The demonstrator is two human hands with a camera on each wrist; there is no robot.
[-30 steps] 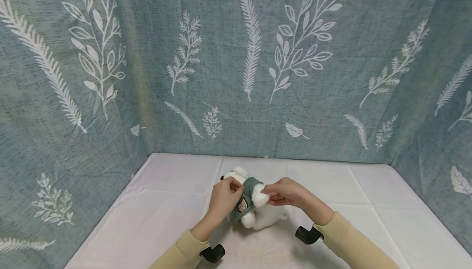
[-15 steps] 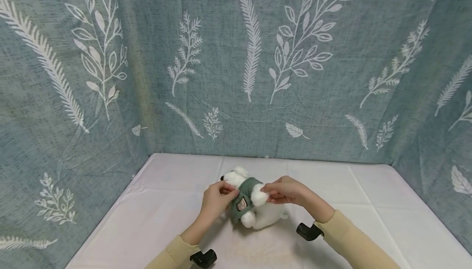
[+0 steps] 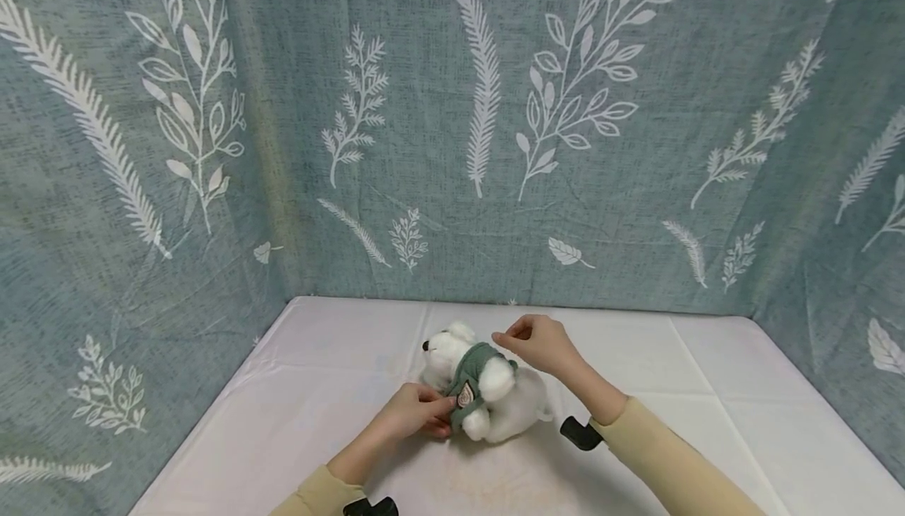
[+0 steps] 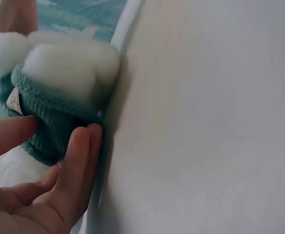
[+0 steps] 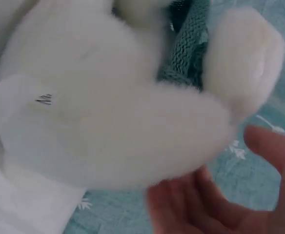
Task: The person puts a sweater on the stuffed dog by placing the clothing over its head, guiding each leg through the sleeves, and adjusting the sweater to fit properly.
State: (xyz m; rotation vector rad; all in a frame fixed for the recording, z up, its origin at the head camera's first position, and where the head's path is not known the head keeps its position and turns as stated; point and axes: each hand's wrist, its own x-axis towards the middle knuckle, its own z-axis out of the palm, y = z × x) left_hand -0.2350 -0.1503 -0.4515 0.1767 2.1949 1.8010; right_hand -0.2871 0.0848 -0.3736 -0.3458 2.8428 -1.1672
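A white plush bear in a green knit sweater lies on the table, its dark nose pointing left. A small badge sits on the sweater's front. My left hand is low at the chest, thumb on one side of the sweater and fingers at its other side; in the left wrist view the fingers lie along the knit hem. My right hand is raised just behind the bear's back, holding nothing. From the right wrist, its thumb and fingers stand apart near the bear's white fur.
A pale cloth covers the table. Blue-green curtains with white leaf prints enclose the back and both sides. Each wrist wears a black camera mount.
My left hand has moved down from the sweater's neck to its lower front. My right hand has let go of the bear's paw and lifted up and back. The bear stays about in place.
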